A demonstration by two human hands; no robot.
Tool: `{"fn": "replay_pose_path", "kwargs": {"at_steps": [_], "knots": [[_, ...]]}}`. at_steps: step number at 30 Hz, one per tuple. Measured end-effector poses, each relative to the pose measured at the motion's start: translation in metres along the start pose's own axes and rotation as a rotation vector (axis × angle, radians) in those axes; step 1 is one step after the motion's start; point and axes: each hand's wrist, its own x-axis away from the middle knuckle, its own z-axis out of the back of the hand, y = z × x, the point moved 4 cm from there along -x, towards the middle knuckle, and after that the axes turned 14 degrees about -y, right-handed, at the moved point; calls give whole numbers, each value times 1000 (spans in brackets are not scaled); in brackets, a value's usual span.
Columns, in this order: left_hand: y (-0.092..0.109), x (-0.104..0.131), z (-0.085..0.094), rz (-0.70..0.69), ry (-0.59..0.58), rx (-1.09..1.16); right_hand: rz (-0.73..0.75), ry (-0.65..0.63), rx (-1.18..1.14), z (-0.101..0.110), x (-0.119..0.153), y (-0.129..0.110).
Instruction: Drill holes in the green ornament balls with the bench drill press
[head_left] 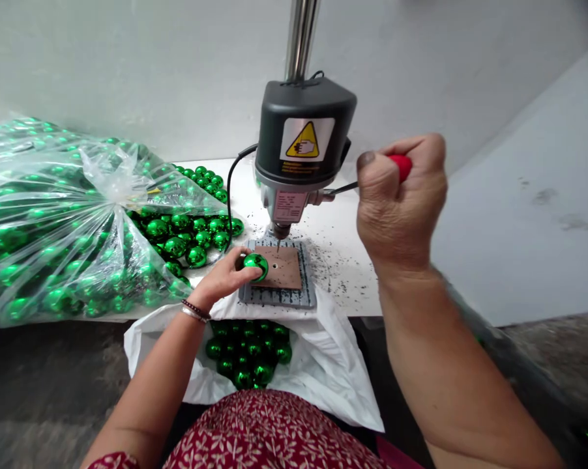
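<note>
Between the thumb and fingers of my left hand (233, 272) is a shiny green ball ornament (255, 266). It is over the left part of a brown board (289, 273), which has a small hole and lies on the grey base plate (308, 286) of a drill press (306, 130). The thin drill bit (278, 246) points down above the board, to the right of the ball. My right hand (404, 195) is wrapped round the red knob (401, 167) of the press's feed lever, at the right of the machine.
A big clear plastic bag (113, 172) of green balls fills the table's left side, with loose green balls (196, 234) beside it. Below the table edge, an open white sack (323, 345) holds more. Dark shavings (333, 273) litter the white table (357, 286). A black cable (231, 189) hangs left of the press.
</note>
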Motion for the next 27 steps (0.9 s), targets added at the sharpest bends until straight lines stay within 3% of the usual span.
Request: {"fn": "replay_pose_path", "kwargs": {"at_steps": [5,8,12,21,27], "knots": [[-3,-16,-10,-31,-10,168,-30,-12,-4,0,1,-1],[-1,-24,-11,-53,-17,46,-41,-10,-39,1,0,-3],[1,-33,-12,-73,93,-129,-78,-25,-62,1,0,-4],[-14,-45,-21,-83,132,-118,-86,-36,-89,2,0,-6],[-10,-45,-28,-79,143,-198,-85,-52,-95,1,0,-6]]}}
